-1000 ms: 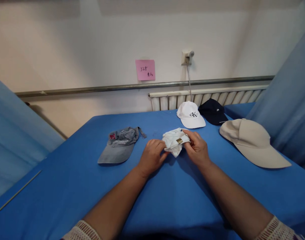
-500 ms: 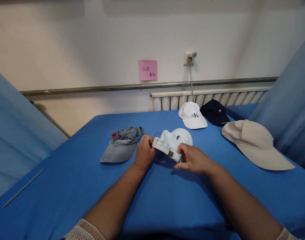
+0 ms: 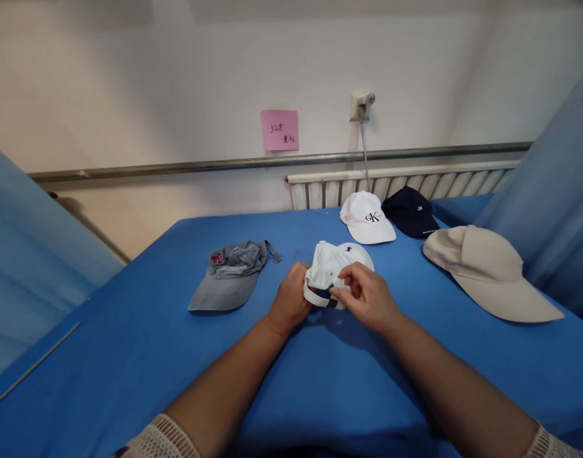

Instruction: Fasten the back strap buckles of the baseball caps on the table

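Note:
A small white cap (image 3: 333,267) with a dark emblem on its front sits crumpled on the blue table (image 3: 129,331), its brim pointing away from me. My left hand (image 3: 290,301) grips the cap's back edge on the left. My right hand (image 3: 365,296) pinches the rear strap and crown from the right. Both hands are closed on the cap, with its back opening facing me.
A grey cap (image 3: 229,275) with a red patch lies to the left. A white cap with a black logo (image 3: 366,217), a navy cap (image 3: 410,211) and a large beige cap (image 3: 487,270) lie at the right. A thin stick (image 3: 37,361) rests near the left edge. A radiator (image 3: 396,184) runs behind.
The cap went from a folded bundle held between both hands to spread out with its brim away from me. My hands have closed in again on its back edge.

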The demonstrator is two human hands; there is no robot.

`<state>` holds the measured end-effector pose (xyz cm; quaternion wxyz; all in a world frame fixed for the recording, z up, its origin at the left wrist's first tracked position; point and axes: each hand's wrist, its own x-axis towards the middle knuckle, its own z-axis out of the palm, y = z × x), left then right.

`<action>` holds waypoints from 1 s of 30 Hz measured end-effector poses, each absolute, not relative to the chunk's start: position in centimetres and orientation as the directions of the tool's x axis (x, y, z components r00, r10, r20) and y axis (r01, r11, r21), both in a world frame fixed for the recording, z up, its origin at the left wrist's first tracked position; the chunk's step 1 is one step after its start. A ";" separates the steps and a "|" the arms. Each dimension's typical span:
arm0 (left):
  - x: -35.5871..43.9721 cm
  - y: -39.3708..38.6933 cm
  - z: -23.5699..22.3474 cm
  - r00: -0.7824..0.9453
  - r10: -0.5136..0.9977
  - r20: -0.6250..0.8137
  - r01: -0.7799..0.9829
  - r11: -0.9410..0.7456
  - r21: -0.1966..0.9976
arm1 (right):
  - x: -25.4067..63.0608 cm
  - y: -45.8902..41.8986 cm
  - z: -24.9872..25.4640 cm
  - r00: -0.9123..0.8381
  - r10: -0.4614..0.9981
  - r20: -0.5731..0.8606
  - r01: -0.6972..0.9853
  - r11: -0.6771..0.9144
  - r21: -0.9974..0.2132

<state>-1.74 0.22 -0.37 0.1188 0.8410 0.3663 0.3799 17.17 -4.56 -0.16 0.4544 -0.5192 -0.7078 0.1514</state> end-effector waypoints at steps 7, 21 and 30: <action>-2.1 0.6 -0.2 0.452 0.688 0.568 0.692 -0.672 0.263 | 16.9 -5.6 0.0 -0.086 0.758 0.646 0.769 0.463 -0.441; -2.4 0.7 0.0 0.597 0.692 0.407 0.708 -0.692 0.138 | 18.3 -2.4 -1.8 0.134 0.857 0.498 0.739 0.249 -0.626; -2.5 0.9 -0.1 0.587 0.576 0.569 0.626 -0.769 0.132 | 19.0 -1.5 -2.6 0.339 0.790 0.511 0.550 0.274 -0.789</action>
